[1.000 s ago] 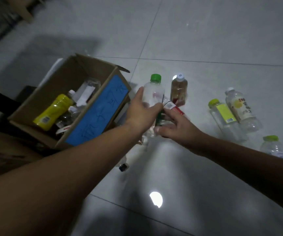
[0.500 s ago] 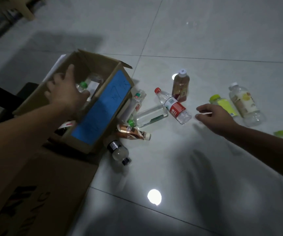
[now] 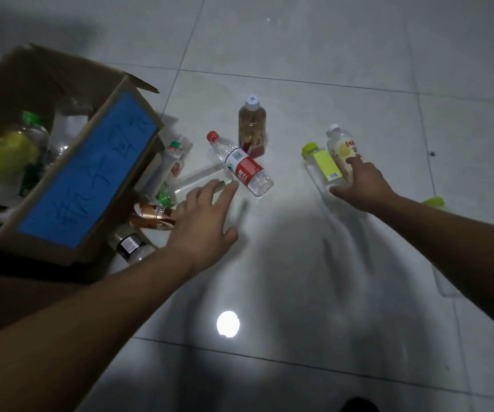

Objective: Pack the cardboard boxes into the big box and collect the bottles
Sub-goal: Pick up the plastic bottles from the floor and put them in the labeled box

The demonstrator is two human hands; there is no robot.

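left grip (image 3: 207,221): open wide, fingers spread, nothing held; fingertips are held just above the clear bottle (image 3: 201,177), close to the red-label bottle (image 3: 245,169)
right grip (image 3: 360,187): open, index finger laid straight on the white-cap bottle (image 3: 341,142), thumb set at the base of the yellow-cap bottle (image 3: 323,165); nothing lifted
box (image 3: 85,185): cardboard, blue panel on its side, stood open on the floor (image 3: 343,69) at left; several bottles are seen inside, among them a yellow bottle (image 3: 8,153)
loose bottles: red-label and clear ones are laid on the floor near the middle, touching; the brown bottle (image 3: 251,129) is stood upright just behind them
beside box: bronze bottle (image 3: 153,217) and dark-label bottle (image 3: 128,243) are laid against the box wall
right pair: yellow-cap and white-cap bottles are laid side by side, well apart from the box
far right: a green blurred object is seen, not identifiable
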